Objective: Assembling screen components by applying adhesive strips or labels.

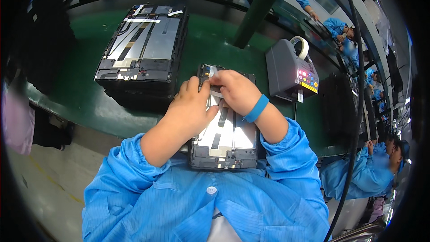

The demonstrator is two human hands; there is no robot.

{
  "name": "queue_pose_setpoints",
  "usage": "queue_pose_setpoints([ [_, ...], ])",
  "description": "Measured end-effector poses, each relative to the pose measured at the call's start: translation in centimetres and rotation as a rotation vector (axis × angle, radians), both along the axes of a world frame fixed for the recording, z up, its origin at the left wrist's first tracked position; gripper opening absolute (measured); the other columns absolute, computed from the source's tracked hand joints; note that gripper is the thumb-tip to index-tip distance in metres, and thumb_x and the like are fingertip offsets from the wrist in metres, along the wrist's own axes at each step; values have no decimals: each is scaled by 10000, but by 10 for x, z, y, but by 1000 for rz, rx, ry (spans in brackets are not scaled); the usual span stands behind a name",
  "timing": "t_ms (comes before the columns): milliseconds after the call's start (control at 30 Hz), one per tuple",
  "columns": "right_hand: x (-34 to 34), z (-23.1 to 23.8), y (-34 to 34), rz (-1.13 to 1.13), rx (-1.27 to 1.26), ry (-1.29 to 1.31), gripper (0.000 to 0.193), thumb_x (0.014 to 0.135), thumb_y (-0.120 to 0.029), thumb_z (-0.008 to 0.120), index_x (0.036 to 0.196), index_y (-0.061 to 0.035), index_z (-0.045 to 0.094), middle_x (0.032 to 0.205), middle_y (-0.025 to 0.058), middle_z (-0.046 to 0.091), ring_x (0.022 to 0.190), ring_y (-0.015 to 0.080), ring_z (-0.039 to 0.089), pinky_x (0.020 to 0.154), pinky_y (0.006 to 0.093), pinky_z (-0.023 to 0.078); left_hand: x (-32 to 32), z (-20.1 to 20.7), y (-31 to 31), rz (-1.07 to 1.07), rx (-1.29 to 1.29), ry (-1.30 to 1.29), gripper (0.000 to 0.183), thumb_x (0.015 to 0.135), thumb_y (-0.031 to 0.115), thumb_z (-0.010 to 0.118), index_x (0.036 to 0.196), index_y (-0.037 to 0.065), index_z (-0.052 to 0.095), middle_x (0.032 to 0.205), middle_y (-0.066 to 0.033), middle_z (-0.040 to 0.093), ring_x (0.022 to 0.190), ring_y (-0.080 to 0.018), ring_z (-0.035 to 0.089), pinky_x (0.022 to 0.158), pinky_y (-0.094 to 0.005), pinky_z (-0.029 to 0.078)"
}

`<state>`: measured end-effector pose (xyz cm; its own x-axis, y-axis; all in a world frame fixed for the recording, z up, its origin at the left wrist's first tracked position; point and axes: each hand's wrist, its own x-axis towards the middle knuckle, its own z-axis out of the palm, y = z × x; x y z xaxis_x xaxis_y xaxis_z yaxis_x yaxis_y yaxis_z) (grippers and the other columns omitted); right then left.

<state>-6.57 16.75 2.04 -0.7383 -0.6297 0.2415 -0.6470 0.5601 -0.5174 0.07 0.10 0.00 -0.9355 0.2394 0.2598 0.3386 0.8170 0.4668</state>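
Observation:
Before me on the bench lies an opened tablet [218, 152] with its back cover off, showing silvery battery panels, black ribbon cables and a dark frame. My left hand [190, 103] rests over its upper left side, fingers bent down toward the far edge and thumb stretched apart; it grips nothing that I can see. Close beside it, my right hand [239, 92] is closed in a pinch at the tablet's far end. Between those fingertips shows a small pale strip of tape [213, 71]. Both hands hide part of the tablet's upper half.
A stack of similar opened tablets [143, 49] stands to the left. Right of my hands sits a grey tape dispenser [286, 71] with lit buttons and a tape roll. A green post [262, 11] rises behind. Co-workers in blue [363, 175] sit along the right.

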Motion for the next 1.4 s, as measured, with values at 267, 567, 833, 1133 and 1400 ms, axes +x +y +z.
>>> queue_pose_setpoints([
  [267, 24, 8, 4, 108, 202, 409, 172, 754, -142, 605, 901, -53, 592, 965, 108, 619, 1029, 297, 548, 897, 395, 424, 11, -2, 0, 45, 233, 290, 502, 765, 161, 674, 1196, -26, 499, 1131, -192, 498, 989, -345, 540, 846, -404, 460],
  [567, 87, 20, 40, -206, -147, 244, 106, 790, -158, 652, 836, -67, 623, 885, 71, 671, 891, 239, 620, 821, 373, 410, 29, 30, 14, -309, 366, 334, 124, 742, 107, 709, 775, 48, 606, 732, -84, 574, 644, -282, 569, 564, -375, 460],
  [833, 66, 9, 92, -497, -555, -109, 101, 815, -99, 658, 822, -10, 610, 763, 77, 623, 726, 170, 594, 661, 299, 466, -27, 48, 55, -273, 450, 91, 260, 755, 61, 661, 1010, 11, 657, 786, -108, 596, 698, -280, 598, 634, -362, 500],
  [1133, 1, -46, 99, -410, -679, -417, 328, 884, -36, 566, 1177, -16, 420, 1025, 73, 532, 858, 112, 555, 742, 234, 478, -53, 21, 67, -393, -195, 224, 278, 759, 138, 643, 1025, 72, 689, 982, -112, 551, 986, -279, 526, 850, -392, 456],
  [1400, -16, -59, 90, -364, -647, -445, 542, 765, -28, 669, 1225, -10, 384, 1075, 101, 458, 788, 96, 544, 703, 226, 478, -54, 20, 63, -362, -177, 187, 291, 760, 161, 649, 1034, 74, 693, 1005, -118, 553, 993, -278, 519, 866, -390, 450],
])
